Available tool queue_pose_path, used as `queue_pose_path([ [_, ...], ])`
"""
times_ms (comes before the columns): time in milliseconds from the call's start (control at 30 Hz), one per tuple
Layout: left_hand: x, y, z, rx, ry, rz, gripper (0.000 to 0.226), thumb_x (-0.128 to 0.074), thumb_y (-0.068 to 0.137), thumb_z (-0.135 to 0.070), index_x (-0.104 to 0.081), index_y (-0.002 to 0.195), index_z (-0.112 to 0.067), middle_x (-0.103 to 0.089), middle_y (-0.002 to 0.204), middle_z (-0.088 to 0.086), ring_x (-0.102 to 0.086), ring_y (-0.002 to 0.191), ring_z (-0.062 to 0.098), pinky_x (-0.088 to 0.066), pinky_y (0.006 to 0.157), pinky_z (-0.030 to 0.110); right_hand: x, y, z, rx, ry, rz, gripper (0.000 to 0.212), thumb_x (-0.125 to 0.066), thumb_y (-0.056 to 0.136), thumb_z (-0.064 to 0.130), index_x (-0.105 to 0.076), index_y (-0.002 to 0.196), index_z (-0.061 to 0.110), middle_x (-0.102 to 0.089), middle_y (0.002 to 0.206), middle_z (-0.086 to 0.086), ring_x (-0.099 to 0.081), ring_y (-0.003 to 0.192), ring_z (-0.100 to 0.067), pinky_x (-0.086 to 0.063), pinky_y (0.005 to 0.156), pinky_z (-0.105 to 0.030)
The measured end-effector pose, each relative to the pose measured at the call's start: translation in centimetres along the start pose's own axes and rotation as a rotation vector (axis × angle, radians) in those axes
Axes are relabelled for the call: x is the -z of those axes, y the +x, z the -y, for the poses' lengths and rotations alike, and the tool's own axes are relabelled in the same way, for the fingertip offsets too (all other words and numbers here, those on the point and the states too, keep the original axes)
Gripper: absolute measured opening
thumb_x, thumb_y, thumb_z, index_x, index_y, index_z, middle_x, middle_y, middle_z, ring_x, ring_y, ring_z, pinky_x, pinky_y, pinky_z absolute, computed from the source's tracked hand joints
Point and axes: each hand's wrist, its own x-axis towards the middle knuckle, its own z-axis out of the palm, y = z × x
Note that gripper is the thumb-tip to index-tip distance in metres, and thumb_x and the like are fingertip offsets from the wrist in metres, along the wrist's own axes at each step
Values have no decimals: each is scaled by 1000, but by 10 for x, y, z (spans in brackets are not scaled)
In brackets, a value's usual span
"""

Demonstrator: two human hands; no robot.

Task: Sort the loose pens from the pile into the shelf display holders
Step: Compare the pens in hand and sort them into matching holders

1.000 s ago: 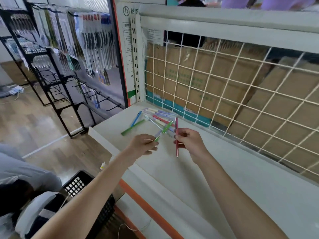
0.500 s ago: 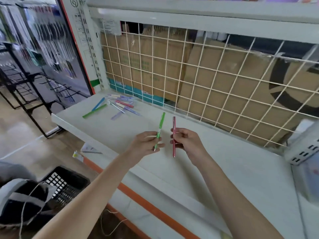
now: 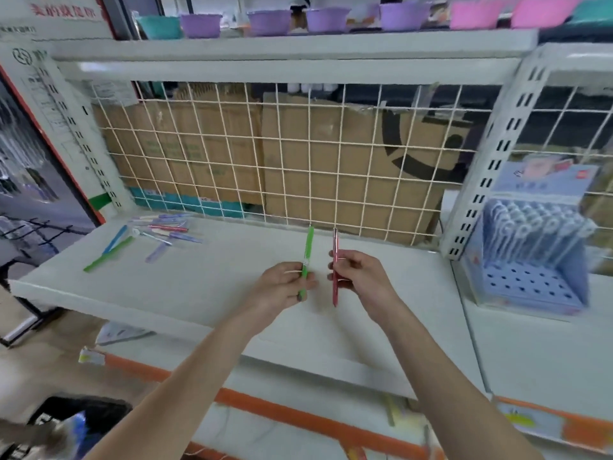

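My left hand [image 3: 282, 288] pinches a green pen [image 3: 307, 252], held nearly upright above the white shelf [image 3: 205, 293]. Beside it, my right hand [image 3: 360, 277] pinches a red pen [image 3: 335, 242], also upright. The two pens stand close together without touching. The pile of loose pens [image 3: 156, 235] lies at the shelf's far left, with green, blue, purple and red ones. A light blue display holder [image 3: 530, 257] with rows of holes and several pens in its back rows stands on the neighbouring shelf at the right.
A white wire grid [image 3: 298, 161] backs the shelf, with cardboard boxes behind it. A perforated white upright [image 3: 481, 180] separates the two shelves. Coloured bowls line the upper shelf [image 3: 298, 44]. A black basket [image 3: 76, 419] sits on the floor at lower left.
The view has swung right, away from the pile, bringing the blue display holder into sight. Both hands keep their pens, now held more upright and further from the pile.
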Motion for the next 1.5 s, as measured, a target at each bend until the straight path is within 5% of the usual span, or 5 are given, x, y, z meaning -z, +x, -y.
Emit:
queue_pose_path([
  [800,-170,-124,82,25,7,384,36,-57,88,2,-51,120,-14,-62,108,14,-67,96,25,-51,91,48,147,-234,-25,-5,95,-533,17,-57,88,-3,-63,102,5,-66,84,-10,-64,73,-24,-53,63,-28],
  [933,-204,-130,80,-21,83,420,31,-58,88,0,-52,113,-17,-62,105,12,-67,92,20,-54,86,40,175,-252,-27,7,139,-539,16,-57,88,-3,-63,95,10,-65,87,-13,-65,72,-25,-52,65,-29],
  [1067,-266,-136,88,-39,81,452,29,-55,89,5,-55,102,-20,-62,95,10,-66,85,17,-57,75,30,225,-278,-12,59,168,-574,15,-55,89,-4,-61,96,8,-63,84,-13,-64,68,-20,-51,55,-21],
  [1300,-415,-158,132,-11,55,456,25,-56,89,4,-55,99,-19,-63,95,17,-64,86,24,-53,83,45,363,-341,-2,90,150,-686,19,-56,89,-2,-60,106,1,-62,87,-13,-64,67,-19,-56,62,-24],
  [1500,-535,-175,160,5,9,502,18,-54,91,0,-54,95,-17,-65,89,11,-65,82,22,-56,75,35,470,-399,6,85,101,-782,18,-56,89,-2,-60,106,0,-60,93,-19,-61,80,-27,-59,68,-28],
])
